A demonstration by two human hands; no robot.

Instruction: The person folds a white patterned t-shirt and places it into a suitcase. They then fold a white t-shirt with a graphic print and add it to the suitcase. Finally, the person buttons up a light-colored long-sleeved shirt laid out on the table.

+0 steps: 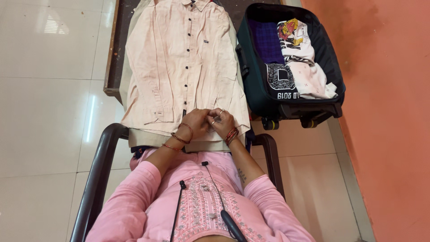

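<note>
Indoors: both hands pinching shirt hem on dark table; white tiled floor.

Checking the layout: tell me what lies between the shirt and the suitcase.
Nothing: in the head view the shirt edge runs right beside the suitcase wall.

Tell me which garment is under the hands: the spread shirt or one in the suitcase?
The pale peach button-up shirt, spread flat; both hands, left hand and right hand, meet at its bottom hem. The others lie folded inside the open suitcase.
</note>
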